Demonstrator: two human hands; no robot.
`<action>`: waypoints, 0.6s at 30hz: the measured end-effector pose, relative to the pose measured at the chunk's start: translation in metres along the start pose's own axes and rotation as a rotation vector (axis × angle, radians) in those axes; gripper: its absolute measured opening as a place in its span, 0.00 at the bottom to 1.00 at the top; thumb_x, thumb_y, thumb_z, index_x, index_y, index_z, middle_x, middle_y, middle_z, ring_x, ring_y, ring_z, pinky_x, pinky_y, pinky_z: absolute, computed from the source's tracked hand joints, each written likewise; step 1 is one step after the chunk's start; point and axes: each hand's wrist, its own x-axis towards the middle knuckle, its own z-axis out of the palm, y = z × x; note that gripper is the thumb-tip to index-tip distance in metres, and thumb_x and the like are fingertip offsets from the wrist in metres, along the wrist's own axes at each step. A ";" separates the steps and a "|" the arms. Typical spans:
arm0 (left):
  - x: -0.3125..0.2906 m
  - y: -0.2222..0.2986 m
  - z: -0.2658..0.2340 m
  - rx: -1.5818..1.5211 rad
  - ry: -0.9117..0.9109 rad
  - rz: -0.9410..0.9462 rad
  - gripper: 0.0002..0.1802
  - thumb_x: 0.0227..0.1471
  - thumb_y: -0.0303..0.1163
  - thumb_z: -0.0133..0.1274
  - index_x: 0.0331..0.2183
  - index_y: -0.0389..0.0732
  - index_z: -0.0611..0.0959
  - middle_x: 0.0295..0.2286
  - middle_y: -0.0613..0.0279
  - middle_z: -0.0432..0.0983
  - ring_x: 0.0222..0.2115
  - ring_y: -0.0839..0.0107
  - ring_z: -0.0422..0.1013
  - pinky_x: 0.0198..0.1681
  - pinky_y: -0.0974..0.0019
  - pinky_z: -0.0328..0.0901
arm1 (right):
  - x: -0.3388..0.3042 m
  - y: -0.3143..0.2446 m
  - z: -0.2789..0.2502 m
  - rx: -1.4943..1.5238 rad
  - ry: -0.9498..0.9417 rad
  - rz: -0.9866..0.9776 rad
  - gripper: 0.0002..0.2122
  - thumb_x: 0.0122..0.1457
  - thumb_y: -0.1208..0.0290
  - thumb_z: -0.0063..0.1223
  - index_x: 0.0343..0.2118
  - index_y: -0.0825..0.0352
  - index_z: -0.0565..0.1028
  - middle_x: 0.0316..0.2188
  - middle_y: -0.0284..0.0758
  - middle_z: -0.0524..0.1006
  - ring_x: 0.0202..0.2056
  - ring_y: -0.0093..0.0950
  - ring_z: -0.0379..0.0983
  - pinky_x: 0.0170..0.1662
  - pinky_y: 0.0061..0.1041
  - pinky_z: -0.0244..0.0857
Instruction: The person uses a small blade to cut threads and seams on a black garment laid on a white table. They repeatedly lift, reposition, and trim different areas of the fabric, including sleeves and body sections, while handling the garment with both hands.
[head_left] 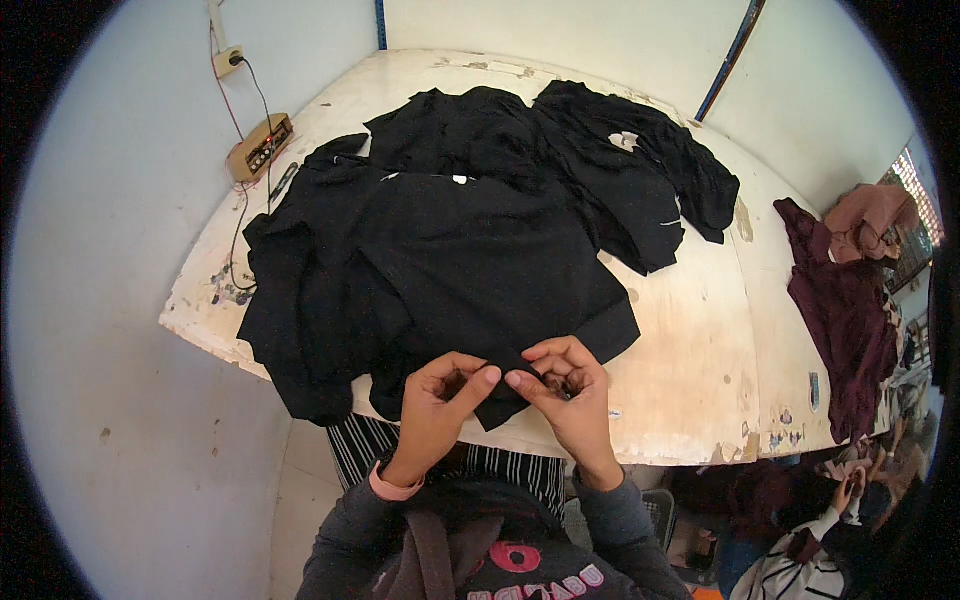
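Note:
A black garment (480, 250) lies spread over the near part of the table, its lower edge lifted at the front. My left hand (442, 400) pinches that edge between thumb and fingers. Close beside it, my right hand (562, 390) grips the same cloth, thumb and forefinger pressed together, the other fingers curled. The two thumbs almost meet, and a small flap of black cloth (494, 414) hangs below them. A small white tag (460, 180) shows near the garment's upper edge.
More black garments (640, 165) lie behind, with a small white piece (624, 141) on one. Maroon cloth (842, 310) drapes over the table's (690, 370) right end. A brown box with knobs (260, 148) and cables is fixed on the left wall. Another person (800, 560) is at lower right.

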 end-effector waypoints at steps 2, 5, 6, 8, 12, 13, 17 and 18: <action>0.002 -0.001 -0.002 -0.070 0.064 -0.060 0.10 0.57 0.31 0.63 0.39 0.36 0.86 0.27 0.74 0.78 0.26 0.88 0.68 0.30 0.80 0.61 | -0.001 -0.003 0.006 -0.294 0.158 -0.203 0.18 0.50 0.77 0.71 0.44 0.67 0.76 0.32 0.26 0.78 0.31 0.14 0.68 0.35 0.15 0.61; 0.005 0.001 0.002 -0.161 0.142 -0.064 0.10 0.58 0.31 0.63 0.40 0.35 0.87 0.25 0.75 0.78 0.25 0.88 0.68 0.29 0.81 0.59 | 0.000 -0.014 0.008 -0.659 0.291 -0.471 0.17 0.50 0.72 0.70 0.43 0.65 0.78 0.36 0.31 0.77 0.34 0.24 0.70 0.39 0.25 0.59; 0.005 0.000 0.002 -0.172 0.148 -0.069 0.11 0.58 0.31 0.63 0.40 0.35 0.87 0.26 0.75 0.78 0.25 0.89 0.67 0.29 0.81 0.59 | 0.000 -0.013 0.002 -0.745 0.265 -0.520 0.16 0.51 0.72 0.69 0.42 0.65 0.78 0.36 0.32 0.78 0.34 0.26 0.70 0.39 0.27 0.59; 0.005 -0.002 0.000 -0.171 0.146 -0.075 0.11 0.58 0.30 0.62 0.41 0.35 0.87 0.26 0.74 0.78 0.25 0.89 0.67 0.28 0.81 0.58 | -0.001 -0.017 0.001 -0.864 0.205 -0.575 0.11 0.52 0.71 0.66 0.39 0.64 0.80 0.35 0.31 0.79 0.32 0.29 0.70 0.37 0.29 0.55; 0.005 -0.001 0.000 -0.154 0.123 -0.081 0.12 0.58 0.30 0.62 0.43 0.36 0.87 0.27 0.74 0.78 0.26 0.89 0.67 0.28 0.80 0.58 | -0.001 -0.018 0.005 -0.909 0.139 -0.593 0.11 0.52 0.71 0.66 0.39 0.63 0.81 0.34 0.30 0.80 0.31 0.29 0.70 0.36 0.30 0.55; 0.005 0.001 0.001 -0.156 0.121 -0.084 0.12 0.58 0.30 0.62 0.43 0.36 0.87 0.26 0.75 0.78 0.26 0.89 0.67 0.28 0.80 0.59 | -0.001 -0.018 0.005 -0.915 0.144 -0.601 0.11 0.52 0.71 0.66 0.39 0.63 0.81 0.33 0.30 0.80 0.30 0.28 0.70 0.36 0.30 0.54; 0.005 0.004 0.004 -0.183 0.087 -0.116 0.08 0.56 0.29 0.64 0.37 0.36 0.87 0.26 0.74 0.78 0.25 0.88 0.67 0.28 0.80 0.59 | 0.001 -0.018 0.005 -0.970 0.164 -0.645 0.10 0.51 0.72 0.66 0.38 0.63 0.81 0.32 0.30 0.81 0.29 0.28 0.70 0.36 0.29 0.54; 0.003 0.010 0.008 -0.174 0.088 -0.097 0.07 0.55 0.29 0.65 0.35 0.36 0.86 0.26 0.74 0.77 0.25 0.88 0.67 0.28 0.80 0.59 | 0.001 -0.018 0.005 -0.949 0.168 -0.636 0.10 0.51 0.73 0.67 0.37 0.64 0.81 0.32 0.30 0.81 0.29 0.28 0.70 0.35 0.29 0.54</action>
